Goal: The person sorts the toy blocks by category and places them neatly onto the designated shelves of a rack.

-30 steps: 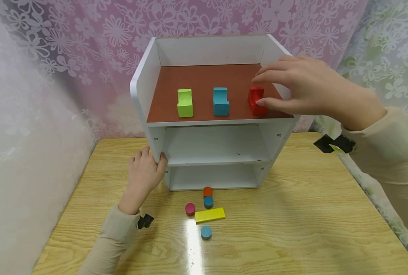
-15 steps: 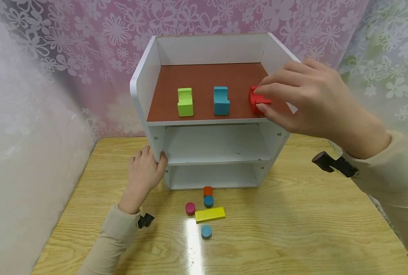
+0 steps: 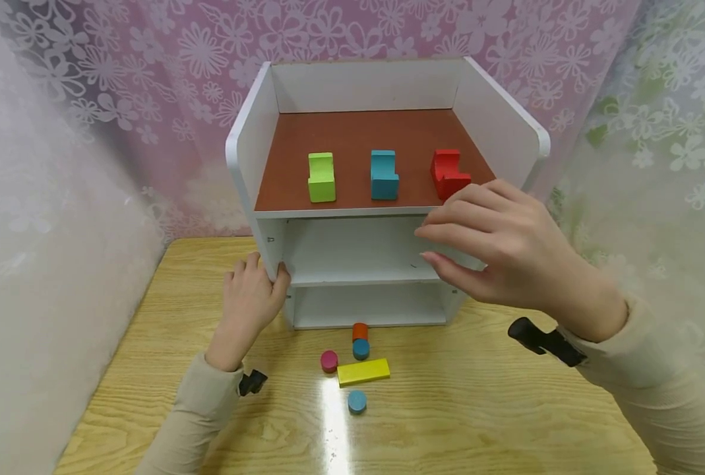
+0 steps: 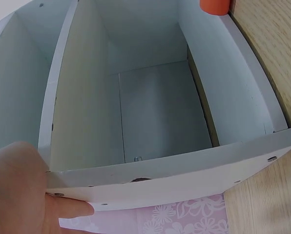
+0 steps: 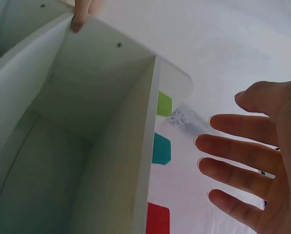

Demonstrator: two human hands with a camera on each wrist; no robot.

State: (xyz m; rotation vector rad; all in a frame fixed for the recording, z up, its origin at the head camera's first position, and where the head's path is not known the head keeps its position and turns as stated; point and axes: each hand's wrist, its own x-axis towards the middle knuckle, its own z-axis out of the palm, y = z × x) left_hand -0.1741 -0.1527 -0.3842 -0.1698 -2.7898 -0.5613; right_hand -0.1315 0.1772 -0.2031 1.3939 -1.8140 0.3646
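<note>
My left hand grips the left side panel of a small white shelf unit, its thumb over the panel's front edge. In the left wrist view part of this hand shows at the panel. My right hand is in the air before the shelf's right side, holding nothing, thumb apart from the fingers. The right wrist view shows its fingers extended. On the brown top stand a lime green notched block, a teal notched block and a red notched block; the right hand is just below the red one.
On the wooden table before the shelf lie a yellow bar, an orange-red cylinder, a blue disc, a pink disc and a light blue disc. A pink floral curtain hangs behind.
My right hand has let go of the red block and moved down and toward me. That block now sits turned slightly on the shelf top. The left hand has kept its place.
</note>
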